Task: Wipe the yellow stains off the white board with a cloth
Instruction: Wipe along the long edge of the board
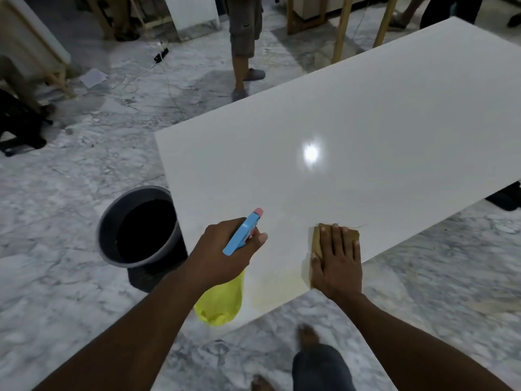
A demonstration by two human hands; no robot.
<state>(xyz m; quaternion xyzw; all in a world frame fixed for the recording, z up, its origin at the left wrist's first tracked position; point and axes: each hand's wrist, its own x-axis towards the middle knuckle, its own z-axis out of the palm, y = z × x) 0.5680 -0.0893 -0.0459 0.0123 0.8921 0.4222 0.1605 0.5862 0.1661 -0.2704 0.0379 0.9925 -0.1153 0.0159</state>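
Head view, looking down at the near corner of the white board [352,122], and there are the yellow stains [277,290], a pale smear spread along the board's near edge between the two hands. The cloth [318,239], a brownish-yellow square, lies flat on the board just right of that smear. The right hand [337,263] is pressed down on it, fingers straight and together, palm flat, and only the cloth's far edge and left side show around the fingers. The left hand [222,255] hovers over the board's corner, curled round the neck of a spray bottle [222,303] (yellow body, blue trigger head, pink nozzle tip pointing out over the board). A bright light glints off the board's glossy middle.

Moving outward: a grey bucket [105,221] stands on the floor right against the board's left edge, its inside too dark to read. The floor [70,179] is grey-white marble. The wearer's bare foot [307,337] shows below the board's edge. Beyond the board's far-left corner stands another person [242,38] in shorts and slippers, with a sheet of paper [94,77] and a black power strip [161,55] lying on the floor further left.
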